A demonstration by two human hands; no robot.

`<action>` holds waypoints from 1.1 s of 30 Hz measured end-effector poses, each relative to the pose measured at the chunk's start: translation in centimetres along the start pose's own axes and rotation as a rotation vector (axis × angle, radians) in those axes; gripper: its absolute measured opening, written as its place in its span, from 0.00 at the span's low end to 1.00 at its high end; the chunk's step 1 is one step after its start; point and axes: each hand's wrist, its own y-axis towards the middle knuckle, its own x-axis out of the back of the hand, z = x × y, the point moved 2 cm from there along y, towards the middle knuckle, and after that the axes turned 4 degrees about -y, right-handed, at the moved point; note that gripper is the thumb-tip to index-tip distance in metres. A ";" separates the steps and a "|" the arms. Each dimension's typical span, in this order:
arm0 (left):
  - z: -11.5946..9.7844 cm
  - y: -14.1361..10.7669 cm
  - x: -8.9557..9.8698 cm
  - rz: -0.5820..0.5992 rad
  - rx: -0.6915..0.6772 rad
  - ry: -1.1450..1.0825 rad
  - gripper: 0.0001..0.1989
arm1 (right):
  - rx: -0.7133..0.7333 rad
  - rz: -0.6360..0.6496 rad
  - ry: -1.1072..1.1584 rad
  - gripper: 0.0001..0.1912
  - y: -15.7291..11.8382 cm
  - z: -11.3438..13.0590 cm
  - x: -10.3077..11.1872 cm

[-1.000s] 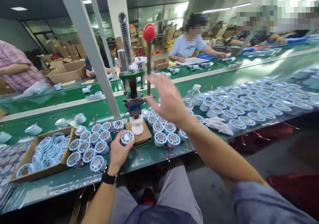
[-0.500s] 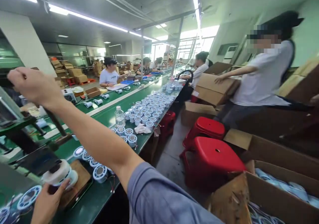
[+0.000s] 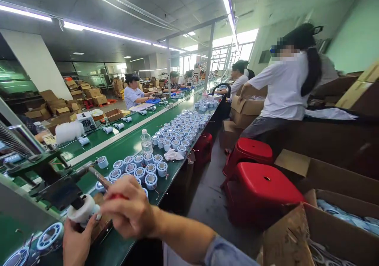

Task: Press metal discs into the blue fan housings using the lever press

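Note:
At the lower left, a hand press [image 3: 60, 191] stands over a wooden block [image 3: 99, 232]. Under its ram sits a thick white round piece [image 3: 81, 208] on a light-blue round motor housing [image 3: 94, 214]. My left hand [image 3: 77, 240] grips this housing low down, thumb on one side and fingers on the other. With fingers curled, my right hand [image 3: 130, 206] is closed round the end of the press lever [image 3: 99, 177], and something red shows between them. Just left of my left hand, another blue-ringed motor housing [image 3: 51, 236] lies tilted with wires beside it.
Many blue-and-white motor housings [image 3: 177, 133] stand in rows along the green bench [image 3: 130, 139]. Among them are a clear bottle [image 3: 146, 141] and a crumpled white cloth [image 3: 173, 154]. Red stools [image 3: 263, 187] and open cardboard boxes [image 3: 331, 171] fill the right side. A co-worker [image 3: 284, 84] leans over boxes.
My right hand has come down and to the right from its raised position, with the lever swung down. The ram now meets the white piece. The co-worker on the right has turned and bent away.

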 end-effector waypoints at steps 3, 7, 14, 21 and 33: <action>-1.1 -0.6 0.5 -0.020 0.087 0.198 0.38 | 0.078 0.123 0.016 0.09 10.0 -2.1 -1.8; -2.9 -0.6 0.8 -0.043 0.104 0.227 0.33 | -0.045 0.213 -0.048 0.09 19.7 -6.2 -8.4; -2.2 -3.7 3.8 -0.126 0.137 0.272 0.41 | -0.205 0.382 0.010 0.12 23.2 -9.5 -14.6; 1.5 -7.7 6.9 -0.200 0.231 0.403 0.33 | -0.480 0.665 0.084 0.25 19.3 -15.9 -13.8; 2.5 -10.2 9.7 -0.221 0.181 0.040 0.37 | -0.721 1.150 -0.430 0.21 0.6 -23.0 -19.6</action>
